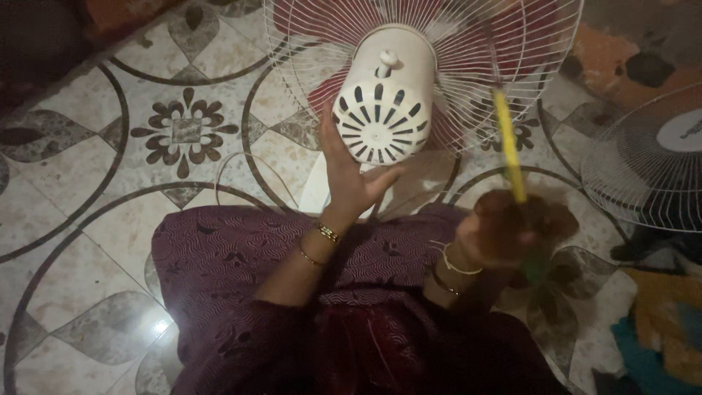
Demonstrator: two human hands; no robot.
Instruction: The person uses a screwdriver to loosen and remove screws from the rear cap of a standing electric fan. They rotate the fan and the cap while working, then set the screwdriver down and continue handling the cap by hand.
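At the bottom of the frame my lap is covered by a dark maroon patterned cloth [241,263], and both my forearms rise out of it, each with thin gold bangles at the wrist. My right hand [504,230], at lower right of centre, is closed around the handle of a yellow-shafted tool [508,146], a screwdriver by the look of it; the shaft is blurred and slants up toward the fan's wire guard. My left hand [351,175], near the middle of the frame, is open, the palm and fingers laid against the lower left side of the white motor housing [384,110], thumb spread out beneath it; I am bracing it, not gripping around it.

The housing is a round white casing with dark slots in its back face and a small knob on top. Just behind it, at upper centre, spreads the white wire guard [468,66] with reddish blades showing through.

Beneath everything lies a tiled floor [110,146] with dark curving lines and flower motifs. At the right edge stands a second fan guard [651,164], well apart, with orange and teal cloth [665,329] below it.
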